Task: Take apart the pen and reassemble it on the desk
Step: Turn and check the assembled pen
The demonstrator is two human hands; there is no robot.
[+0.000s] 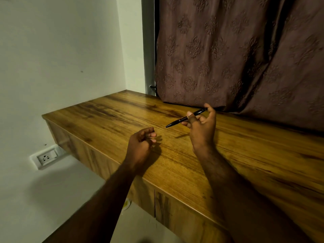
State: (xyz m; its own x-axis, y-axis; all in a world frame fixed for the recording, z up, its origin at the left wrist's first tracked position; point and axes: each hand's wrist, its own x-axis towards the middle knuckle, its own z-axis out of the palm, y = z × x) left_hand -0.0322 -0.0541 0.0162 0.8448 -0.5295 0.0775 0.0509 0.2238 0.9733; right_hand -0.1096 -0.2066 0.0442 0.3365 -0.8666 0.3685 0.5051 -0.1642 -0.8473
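We hold the pen (186, 118) in our right hand (201, 127), lifted clear of the desk (245, 163); its shadow falls on the wood below the tip, so it touches nothing but our fingers. The pen is slim, black and glossy, and we judge it light and stiff, with a smooth barrel that could roll or slip under a loose pinch. It looks whole, with no seam opened that we can see. Our thumb presses across the barrel about midway and the fingers curl beneath, while the index finger arches back to the rear end near the clicker. The writing tip points down and toward our left, well out of the grip, and the rear end sticks out just past the fingers toward the curtain (236, 50) at the desk's back edge. To unscrew it, we judge the best hold is one hand on each half of the barrel, near the middle joint, twisting gently because the small inner parts could spring out and roll off the front edge. Our left hand (140, 146) hovers loosely curled and holds nothing, near the front edge, apart from the tip.
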